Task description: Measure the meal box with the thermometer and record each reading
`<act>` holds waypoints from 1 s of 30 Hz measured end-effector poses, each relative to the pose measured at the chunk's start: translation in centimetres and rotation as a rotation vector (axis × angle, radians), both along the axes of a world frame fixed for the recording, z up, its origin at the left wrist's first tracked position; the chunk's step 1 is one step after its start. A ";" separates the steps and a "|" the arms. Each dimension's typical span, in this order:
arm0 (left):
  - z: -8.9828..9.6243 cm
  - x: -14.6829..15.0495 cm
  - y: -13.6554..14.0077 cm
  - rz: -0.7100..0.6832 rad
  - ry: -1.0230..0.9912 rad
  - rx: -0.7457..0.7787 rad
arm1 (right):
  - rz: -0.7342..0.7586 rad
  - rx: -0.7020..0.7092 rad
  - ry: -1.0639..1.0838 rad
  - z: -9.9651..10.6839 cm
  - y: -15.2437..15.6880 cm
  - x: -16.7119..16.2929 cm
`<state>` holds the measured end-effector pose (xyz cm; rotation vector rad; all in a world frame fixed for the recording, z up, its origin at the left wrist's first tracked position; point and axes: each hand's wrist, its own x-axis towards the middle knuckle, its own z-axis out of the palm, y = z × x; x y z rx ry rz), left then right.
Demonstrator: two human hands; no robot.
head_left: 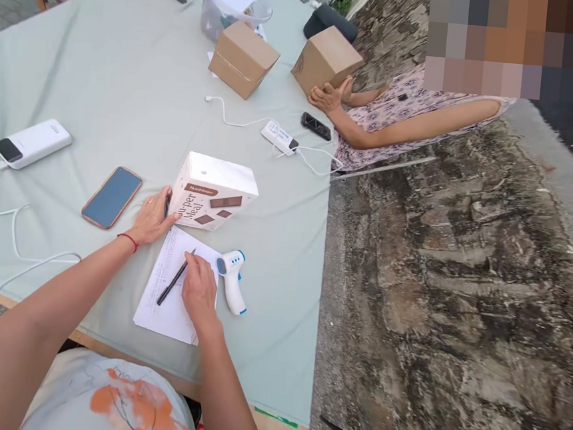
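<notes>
My left hand is at the lower left corner of a white carton printed with brown bars, its thumb on the front and its fingers at the side. A small dark item shows by those fingers; its kind is unclear. My right hand rests on a stack of white paper, fingers curled against a black pen that lies slantwise over the sheet. Small writing covers the sheet's left part. Just right of the paper lies a white and blue infrared thermometer. A smartphone lies left of my left hand.
A white power bank with a cable lies at left. Another person's hands hold a cardboard box; a second cardboard box and a plastic tub stand nearby. The table's right edge borders a stone wall.
</notes>
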<state>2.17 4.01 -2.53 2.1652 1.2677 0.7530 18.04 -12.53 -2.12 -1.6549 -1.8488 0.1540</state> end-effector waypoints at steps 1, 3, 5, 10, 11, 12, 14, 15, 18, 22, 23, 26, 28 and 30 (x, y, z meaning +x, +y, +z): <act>0.0 0.0 0.0 0.035 -0.004 0.001 | 0.020 -0.009 -0.025 -0.1 -0.4 0.2; 0.1 0.1 0.0 0.099 -0.010 0.008 | -0.006 0.009 -0.017 -0.2 -1.1 0.9; 0.2 0.1 -0.1 0.135 -0.017 0.017 | -0.179 0.060 0.031 -0.3 -1.6 2.4; 0.5 0.2 -0.2 0.166 -0.028 0.026 | -0.622 -0.205 0.134 -0.9 -2.0 7.4; 0.5 0.2 -0.2 0.172 -0.029 0.027 | -0.635 -0.293 0.181 -1.1 -2.0 8.1; 0.4 0.2 -0.1 0.177 -0.029 0.028 | -0.637 -0.353 0.247 -1.2 -1.8 8.4; 0.3 0.3 -0.1 0.183 -0.026 0.028 | -0.620 -0.375 0.434 -1.1 -1.4 8.2; 0.2 0.3 0.0 0.184 -0.021 0.028 | -0.597 -0.357 0.552 -0.9 -1.0 7.6; 0.1 0.3 0.0 0.183 0.000 0.028 | -0.437 -0.337 0.938 0.2 0.4 4.7; 0.2 0.3 0.1 0.175 0.032 0.035 | -0.253 -0.313 1.246 1.5 3.3 0.8; 0.3 0.2 0.1 0.170 0.037 0.040 | -0.251 -0.296 1.266 1.7 4.0 0.1; 0.2 0.2 0.1 0.156 0.051 0.058 | -0.283 -0.294 1.293 1.6 5.7 -0.7; 0.1 0.2 0.0 0.153 0.057 0.063 | -0.270 -0.308 1.306 1.3 6.2 -0.7; -0.1 0.1 0.0 0.154 0.059 0.064 | -0.242 -0.305 1.304 1.0 6.3 -0.6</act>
